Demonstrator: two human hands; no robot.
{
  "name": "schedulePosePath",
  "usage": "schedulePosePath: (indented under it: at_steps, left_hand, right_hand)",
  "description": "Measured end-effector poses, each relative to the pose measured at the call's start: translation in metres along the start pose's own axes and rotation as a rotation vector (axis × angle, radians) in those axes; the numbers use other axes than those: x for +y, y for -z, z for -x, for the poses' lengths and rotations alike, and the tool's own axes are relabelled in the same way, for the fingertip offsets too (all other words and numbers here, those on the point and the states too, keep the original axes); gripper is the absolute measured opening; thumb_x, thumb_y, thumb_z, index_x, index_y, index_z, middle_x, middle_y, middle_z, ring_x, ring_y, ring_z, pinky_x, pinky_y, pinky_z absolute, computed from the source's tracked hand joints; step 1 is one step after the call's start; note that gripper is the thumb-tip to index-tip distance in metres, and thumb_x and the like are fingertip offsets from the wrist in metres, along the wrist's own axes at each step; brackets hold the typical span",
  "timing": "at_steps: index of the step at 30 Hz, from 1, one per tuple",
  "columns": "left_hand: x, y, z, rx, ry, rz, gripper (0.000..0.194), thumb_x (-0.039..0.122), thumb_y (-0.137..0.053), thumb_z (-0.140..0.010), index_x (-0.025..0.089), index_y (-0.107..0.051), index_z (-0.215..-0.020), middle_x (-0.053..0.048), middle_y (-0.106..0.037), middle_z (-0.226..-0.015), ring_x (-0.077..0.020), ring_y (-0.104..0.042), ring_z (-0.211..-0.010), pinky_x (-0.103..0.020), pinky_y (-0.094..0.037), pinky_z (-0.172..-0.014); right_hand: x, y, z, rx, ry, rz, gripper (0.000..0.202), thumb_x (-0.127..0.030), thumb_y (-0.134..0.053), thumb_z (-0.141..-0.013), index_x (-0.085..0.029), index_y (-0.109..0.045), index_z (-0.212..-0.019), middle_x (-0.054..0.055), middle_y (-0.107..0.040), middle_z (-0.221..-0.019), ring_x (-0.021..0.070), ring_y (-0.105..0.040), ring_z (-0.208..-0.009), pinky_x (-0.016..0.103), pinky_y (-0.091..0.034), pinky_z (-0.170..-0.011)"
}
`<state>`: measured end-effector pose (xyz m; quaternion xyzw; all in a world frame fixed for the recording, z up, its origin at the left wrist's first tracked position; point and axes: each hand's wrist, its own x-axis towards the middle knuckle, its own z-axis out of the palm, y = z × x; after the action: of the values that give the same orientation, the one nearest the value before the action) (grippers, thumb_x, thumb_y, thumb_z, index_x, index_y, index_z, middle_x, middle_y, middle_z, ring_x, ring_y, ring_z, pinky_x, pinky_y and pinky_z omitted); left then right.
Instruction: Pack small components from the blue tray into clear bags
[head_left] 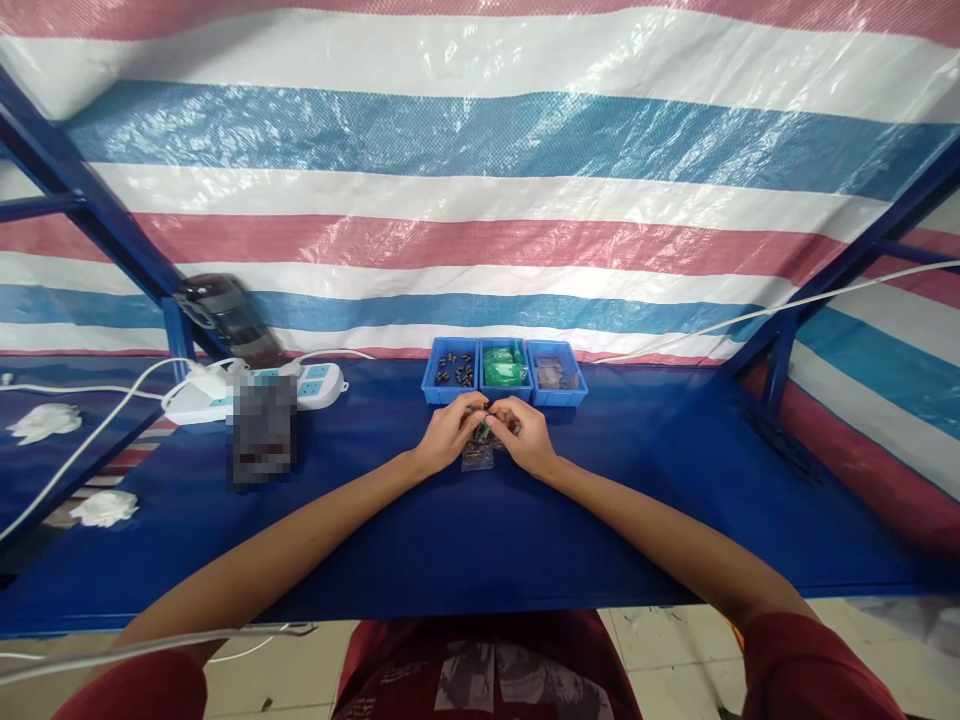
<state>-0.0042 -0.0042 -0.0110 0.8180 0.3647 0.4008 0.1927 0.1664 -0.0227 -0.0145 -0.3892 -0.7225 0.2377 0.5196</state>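
Observation:
My left hand (453, 434) and my right hand (525, 434) meet over the middle of the blue table, fingertips closed in a pinch. Between them shows a bit of something small, dark and green; the fingers hide most of it, so its kind is unclear. Under and beside the fingers lie small clear plastic bags (478, 458). Just beyond my hands three blue bins stand side by side. Small dark parts with brass-coloured bits lie in the left bin (429, 385). Green pieces (505, 366) fill the middle bin (508, 394). Clear bags (556, 374) lie in the right bin (558, 397).
At the left a white power strip (324, 386) with cables lies behind a blurred-out dark object (264, 430). A dark bottle-like container (229, 318) leans behind it. Crumpled white tissue (105, 508) rests farther left. A striped sheet (480, 235) hangs behind the table (637, 500).

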Motion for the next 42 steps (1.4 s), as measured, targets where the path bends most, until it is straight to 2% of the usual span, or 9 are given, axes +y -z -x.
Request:
schedulePosePath:
  at_steps: [9,15,26,36,42]
  left_hand:
    - [-0.0001,0.0014,-0.0016,-0.013,0.035,-0.013,0.029,0.038,-0.042,-0.093,0.019,-0.050,-0.112,-0.003,-0.062,-0.092,-0.0118,-0.061,-0.071,-0.022,-0.048,-0.063]
    - [-0.0012,0.0014,-0.0029,-0.021,-0.011,-0.035,0.026,0.037,-0.042,-0.093,0.019,-0.054,-0.108,-0.004,-0.062,-0.095,-0.0108,-0.059,-0.070,-0.021,-0.047,-0.062]
    - [0.0009,-0.0007,-0.0027,0.015,-0.069,-0.073,0.025,0.035,-0.044,-0.093,0.019,-0.056,-0.107,-0.004,-0.061,-0.091,-0.0122,-0.059,-0.076,-0.021,-0.047,-0.068]
    - [0.0028,0.0004,-0.0039,0.037,-0.134,-0.090,0.024,0.031,-0.042,-0.094,0.018,-0.059,-0.105,-0.006,-0.062,-0.095,-0.0147,-0.060,-0.087,-0.026,-0.048,-0.079]
    - [0.0055,0.0025,-0.0047,0.037,-0.101,-0.102,0.024,0.034,-0.042,-0.094,0.018,-0.060,-0.100,-0.005,-0.062,-0.090,-0.0139,-0.058,-0.080,-0.025,-0.047,-0.073]
  right_hand:
    - [-0.0024,0.0019,0.0004,0.037,-0.058,-0.075,0.017,-0.035,-0.050,-0.086,-0.018,-0.052,-0.087,-0.005,-0.045,-0.061,0.0085,-0.042,-0.050,0.021,-0.036,-0.050]
    - [-0.0010,0.0002,0.0006,0.032,-0.076,-0.103,0.020,-0.038,-0.047,-0.088,-0.018,-0.051,-0.087,-0.005,-0.044,-0.059,0.0091,-0.042,-0.049,0.022,-0.036,-0.049]
    - [0.0017,0.0013,0.0009,0.016,-0.090,-0.111,0.022,-0.039,-0.048,-0.088,-0.018,-0.052,-0.084,-0.005,-0.044,-0.056,0.0090,-0.042,-0.048,0.022,-0.036,-0.049]
    - [-0.0024,0.0031,-0.0001,0.002,-0.051,-0.066,0.027,-0.040,-0.045,-0.089,-0.018,-0.055,-0.077,-0.003,-0.047,-0.060,0.0097,-0.041,-0.052,0.023,-0.036,-0.051]
    - [-0.0034,0.0030,-0.0006,0.025,-0.071,-0.046,0.029,-0.040,-0.043,-0.091,-0.018,-0.056,-0.076,-0.001,-0.049,-0.060,0.0109,-0.044,-0.053,0.023,-0.037,-0.052]
